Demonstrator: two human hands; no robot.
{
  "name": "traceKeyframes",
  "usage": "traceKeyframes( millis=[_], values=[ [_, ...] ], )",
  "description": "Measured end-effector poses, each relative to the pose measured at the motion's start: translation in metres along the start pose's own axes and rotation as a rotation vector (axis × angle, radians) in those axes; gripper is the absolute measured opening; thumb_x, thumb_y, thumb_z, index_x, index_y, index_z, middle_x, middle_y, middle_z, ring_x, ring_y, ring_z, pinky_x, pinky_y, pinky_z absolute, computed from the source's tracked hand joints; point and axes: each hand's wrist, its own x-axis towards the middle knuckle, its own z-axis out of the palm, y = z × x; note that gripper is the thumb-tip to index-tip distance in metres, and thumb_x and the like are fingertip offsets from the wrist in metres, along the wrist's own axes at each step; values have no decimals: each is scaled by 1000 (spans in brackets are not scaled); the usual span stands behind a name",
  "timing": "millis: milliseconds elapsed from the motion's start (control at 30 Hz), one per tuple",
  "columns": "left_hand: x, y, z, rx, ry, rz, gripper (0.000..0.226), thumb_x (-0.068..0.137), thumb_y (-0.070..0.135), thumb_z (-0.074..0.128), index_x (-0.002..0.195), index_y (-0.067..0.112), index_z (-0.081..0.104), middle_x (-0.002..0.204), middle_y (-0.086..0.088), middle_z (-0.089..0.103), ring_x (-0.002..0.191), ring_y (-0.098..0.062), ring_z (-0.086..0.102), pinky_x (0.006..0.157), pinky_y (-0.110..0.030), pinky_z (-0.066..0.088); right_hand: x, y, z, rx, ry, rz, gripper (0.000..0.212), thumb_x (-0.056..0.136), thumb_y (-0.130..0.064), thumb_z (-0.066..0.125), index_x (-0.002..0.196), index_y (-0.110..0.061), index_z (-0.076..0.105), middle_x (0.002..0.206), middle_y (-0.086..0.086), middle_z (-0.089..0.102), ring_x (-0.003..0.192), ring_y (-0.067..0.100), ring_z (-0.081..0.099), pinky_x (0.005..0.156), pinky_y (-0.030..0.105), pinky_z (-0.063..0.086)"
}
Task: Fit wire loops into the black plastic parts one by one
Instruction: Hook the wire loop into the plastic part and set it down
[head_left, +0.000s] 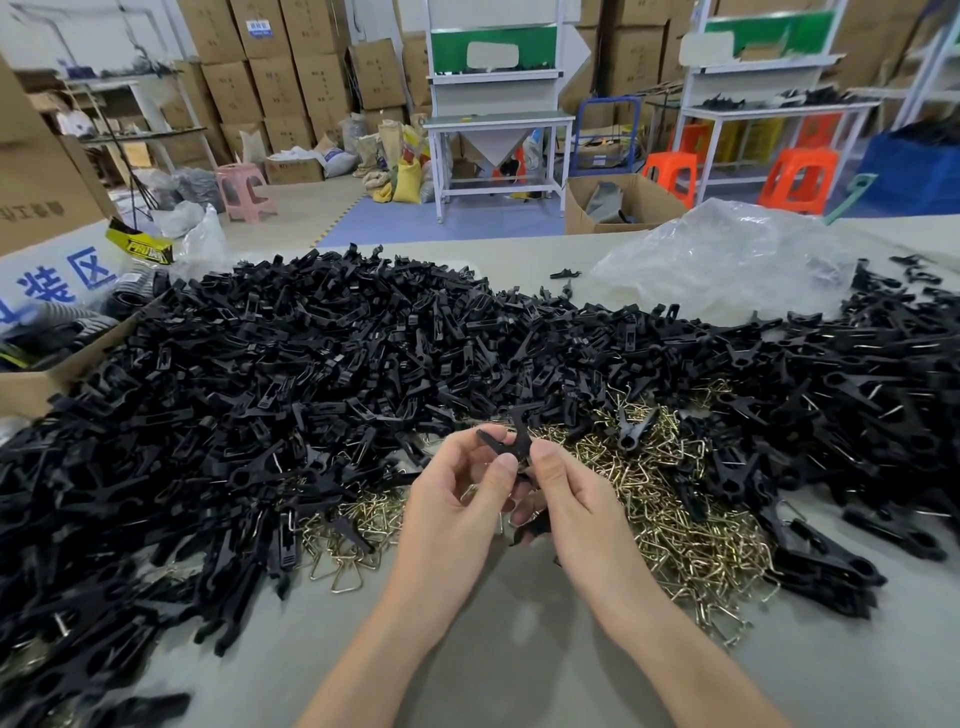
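Both hands meet just above the grey table (493, 649), at the near edge of the heap of brass-coloured bent wire loops (675, 525). The left hand (457, 499) and the right hand (571, 499) each pinch one forked black plastic clip part (511, 441) between curled thumb and fingers. The step looks like seating a loop in this part, but I cannot tell whether the fingers hold one. Next, I judge, the loop's ends must line up with the part's slots and be pressed home.

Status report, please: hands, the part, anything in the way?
Left hand and right hand both pinching one black plastic part. Wire loops heaped underneath. Nothing blocking the hands.
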Motion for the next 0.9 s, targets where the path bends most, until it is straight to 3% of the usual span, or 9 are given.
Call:
traceKeyframes(
  millis=[200,300,367,433,533,633,800,900],
  values=[
    [-1,1,-1,-1,-11,-17,20,100,14,61,112,28,67,97,-15,68,83,-26,67,77,-63,56,-1,-1,0,18,-15,16,35,101,-49,42,106,-36,73,75,-4,65,68,12,64,62,36,55],
    [1,-1,-5,43,-3,13,23,99,15,62,115,30,67,98,-1,74,89,-15,70,82,-44,60,-2,-5,-1,48,-49,32,34,101,-47,43,110,-34,73,79,-1,65,70,15,64,63,35,56],
    [2,-3,-6,9,10,-8,25,98,15,63,116,31,66,100,1,76,91,-12,71,77,-33,61,-2,-8,-3,67,-93,33,32,102,-41,45,116,-34,73,82,-3,67,72,13,64,63,31,58],
    [3,-3,-7,-41,24,-33,24,96,13,64,110,32,69,99,0,77,86,-11,73,67,-26,59,-1,-11,-7,72,-126,30,31,105,-33,46,120,-36,73,89,0,71,73,10,63,63,25,56],
    [3,-5,-7,-6,39,-22,22,95,13,67,98,34,71,97,3,77,86,-10,73,68,-17,54,-1,-12,-12,102,-138,50,30,105,-24,51,117,-36,75,93,0,74,73,5,65,64,19,54],
    [4,-9,-8,179,76,11,10,95,25,68,101,33,70,98,9,74,89,-5,69,73,-15,50,0,-10,-14,78,-115,68,27,102,-23,57,112,-38,77,93,-11,76,76,1,64,67,16,52],
    [9,-9,-31,548,142,88,10,100,36,58,106,35,65,92,18,69,89,-3,63,80,-24,51,5,-5,-13,209,-19,152,27,88,-34,67,114,-28,74,102,-2,77,78,4,67,64,15,52],
    [8,-11,-43,926,55,221,15,99,39,52,104,34,64,98,24,62,96,-5,56,87,-30,41,6,-4,-13,310,35,173,30,77,-37,69,105,-29,77,101,3,77,77,5,67,62,17,53]
  ],
)
